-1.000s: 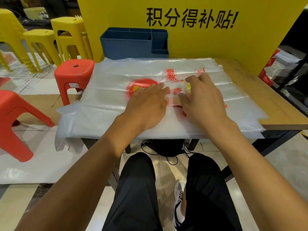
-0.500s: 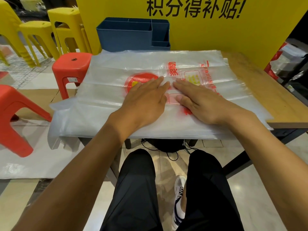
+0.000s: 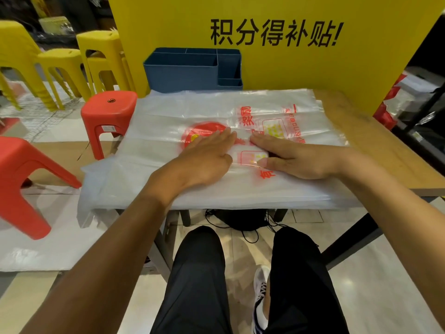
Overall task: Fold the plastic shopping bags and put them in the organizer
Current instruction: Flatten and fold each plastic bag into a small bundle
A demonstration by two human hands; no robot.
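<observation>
A stack of clear plastic shopping bags [image 3: 197,109] with red and yellow print lies flat over the wooden table [image 3: 375,145]. My left hand [image 3: 204,157] presses flat on the top bag, over the red round logo, fingers straight. My right hand [image 3: 291,157] lies flat beside it on the printed text, fingers pointing left, its fingertips close to the left hand's fingertips. The blue organizer [image 3: 192,68] with several compartments stands at the table's back edge, behind the bags; what is inside it cannot be seen.
A yellow board [image 3: 277,68] with black lettering rises behind the table. A red stool [image 3: 108,112] stands left of the table, another red stool [image 3: 21,179] nearer, yellow stools [image 3: 60,61] beyond. The bags' left end hangs off the table. My legs are under the table.
My right hand has gone from curled fingers on the print to lying flat and has slid slightly toward me. The left hand has stayed pressed on the logo.
</observation>
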